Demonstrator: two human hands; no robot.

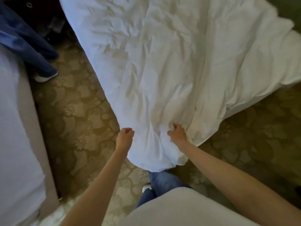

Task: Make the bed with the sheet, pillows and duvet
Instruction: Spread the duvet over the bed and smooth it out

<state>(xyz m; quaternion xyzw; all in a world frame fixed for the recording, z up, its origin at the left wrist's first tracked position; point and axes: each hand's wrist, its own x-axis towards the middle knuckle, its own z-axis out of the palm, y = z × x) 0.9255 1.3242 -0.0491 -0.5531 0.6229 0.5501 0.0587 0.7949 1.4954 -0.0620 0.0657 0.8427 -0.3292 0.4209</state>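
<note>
Hanging over the near corner of the bed, which it covers wholly, the white duvet (159,66) lies rumpled and creased, its lowest point drooping towards the floor just above the person's knees. A long ridge runs up the cloth from that corner towards the far edge; to the right of it the duvet lies thicker and puffier, and its right edge spills down to the carpet (78,111). The right hand (178,134) rests on the duvet close to the near corner, fingers curled tight and gripping a bunch of the cloth, with creases fanning out from the grasp. The left hand (124,134) sits at the duvet's left edge, just beside the cloth, fingers curled in; whether they pinch the hem or hold nothing cannot be told. Both forearms are bare and reach forward. Below the corner show the person's blue jeans (164,180), a pale shoe (146,187) and a light top (179,209). The carpet is tan with a large flower pattern. Along the left stands a second bed (14,128) with white bedding over a beige base (37,128). Near the upper left corner another person's blue trouser leg (32,51) ends in a white shoe (44,77) on the carpet
</note>
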